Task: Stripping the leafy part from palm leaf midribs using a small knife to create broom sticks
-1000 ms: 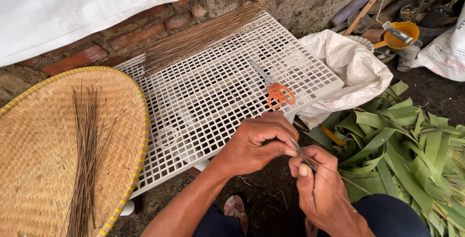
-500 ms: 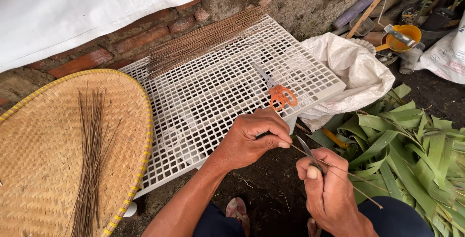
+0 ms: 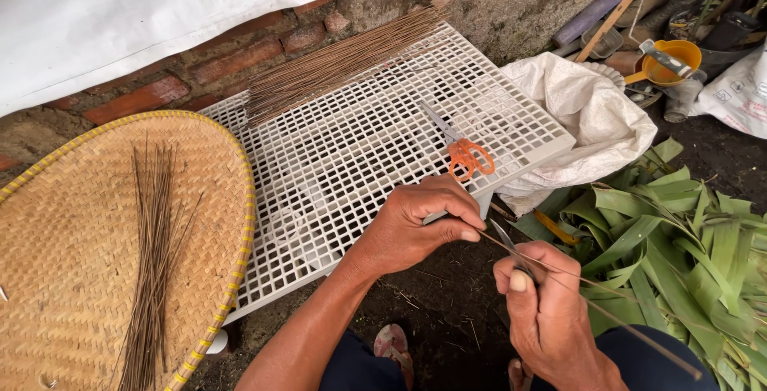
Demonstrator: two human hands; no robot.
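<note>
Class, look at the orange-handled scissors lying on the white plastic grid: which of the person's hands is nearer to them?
Left. The left hand pinches a thin leaf rib just below the scissors, at the white grid's edge. The right hand works lower, off the grid, over dark ground.

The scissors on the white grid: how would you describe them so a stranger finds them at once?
Find the white plastic grid leaning on the brick wall. The scissors lie near its right front corner, just above the left hand. They alone have orange handles; the sticks on the grid are brown.
</note>
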